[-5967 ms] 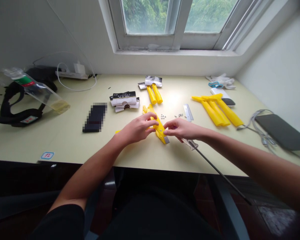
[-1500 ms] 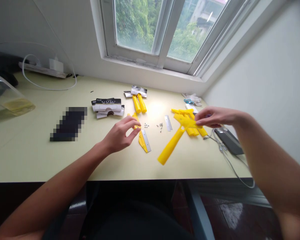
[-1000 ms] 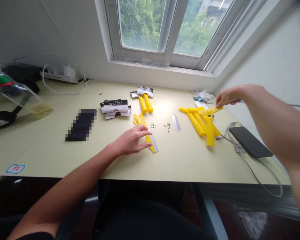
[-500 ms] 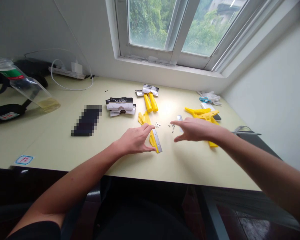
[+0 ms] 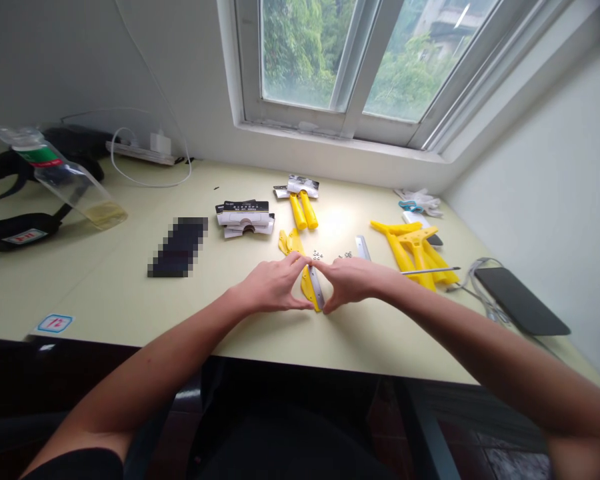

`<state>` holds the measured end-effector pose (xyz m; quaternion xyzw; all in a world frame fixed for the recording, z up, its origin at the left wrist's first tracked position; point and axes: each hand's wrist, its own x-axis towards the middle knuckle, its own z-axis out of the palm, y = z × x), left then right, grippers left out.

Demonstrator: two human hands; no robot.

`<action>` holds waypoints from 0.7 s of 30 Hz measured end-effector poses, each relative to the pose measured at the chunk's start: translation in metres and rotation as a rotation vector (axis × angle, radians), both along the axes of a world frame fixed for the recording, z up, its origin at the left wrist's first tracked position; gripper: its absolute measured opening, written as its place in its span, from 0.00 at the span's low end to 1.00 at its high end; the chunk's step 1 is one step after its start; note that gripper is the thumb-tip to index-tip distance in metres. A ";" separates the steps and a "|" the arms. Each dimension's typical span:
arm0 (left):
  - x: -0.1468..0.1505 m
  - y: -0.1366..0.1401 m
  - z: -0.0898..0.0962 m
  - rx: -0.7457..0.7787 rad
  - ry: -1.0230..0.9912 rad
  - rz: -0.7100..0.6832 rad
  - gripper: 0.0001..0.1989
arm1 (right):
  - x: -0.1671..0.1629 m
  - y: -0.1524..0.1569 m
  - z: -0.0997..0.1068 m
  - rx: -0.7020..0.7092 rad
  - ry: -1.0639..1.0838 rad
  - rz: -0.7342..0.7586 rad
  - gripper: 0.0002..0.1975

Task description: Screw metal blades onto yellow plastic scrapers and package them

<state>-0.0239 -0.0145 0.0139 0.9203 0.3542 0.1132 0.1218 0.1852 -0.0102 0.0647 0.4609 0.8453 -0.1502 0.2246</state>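
Observation:
A metal scraper blade point(image 5: 316, 287) lies along a yellow plastic blade holder point(image 5: 307, 285) near the front of the table. My left hand point(image 5: 275, 283) reaches it from the left, index finger at its far end and thumb at its near end. From the other side, my right hand point(image 5: 350, 280) touches the same two ends. Both hands curve around the blade, fingertips nearly meeting. Small nuts point(image 5: 317, 255) and a few screws point(image 5: 347, 255) lie just beyond. More yellow plates point(image 5: 291, 242) sit behind my left hand, and a second blade point(image 5: 363, 247) behind my right.
Yellow handles point(image 5: 415, 247) lie to the right, with a screwdriver point(image 5: 430, 270) across them. Cardboard sleeves point(image 5: 245, 217) and two yellow grips point(image 5: 304, 211) are farther back. A bottle point(image 5: 75, 183) leans at the left; a black pad point(image 5: 523, 300) rests at right.
My right hand has moved left from near the screws to the blade and holder. My left hand has stayed around them. The view has shifted slightly.

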 end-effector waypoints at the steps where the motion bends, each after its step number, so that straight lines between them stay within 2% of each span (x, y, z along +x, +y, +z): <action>1: 0.000 0.000 0.000 0.003 0.001 -0.001 0.36 | -0.002 0.000 0.000 -0.003 0.002 -0.002 0.53; 6: -0.001 0.001 -0.002 0.050 -0.015 -0.021 0.35 | -0.002 0.000 0.003 0.002 -0.018 0.002 0.52; 12: -0.002 0.002 -0.005 0.047 -0.015 -0.034 0.36 | 0.014 -0.012 0.003 -0.001 -0.079 -0.040 0.46; 17: -0.002 0.001 -0.002 0.038 0.011 -0.028 0.36 | 0.022 -0.019 -0.001 0.026 -0.073 -0.051 0.50; 21: 0.000 0.001 -0.001 0.032 0.035 -0.012 0.35 | 0.020 -0.019 -0.001 0.016 -0.073 -0.050 0.46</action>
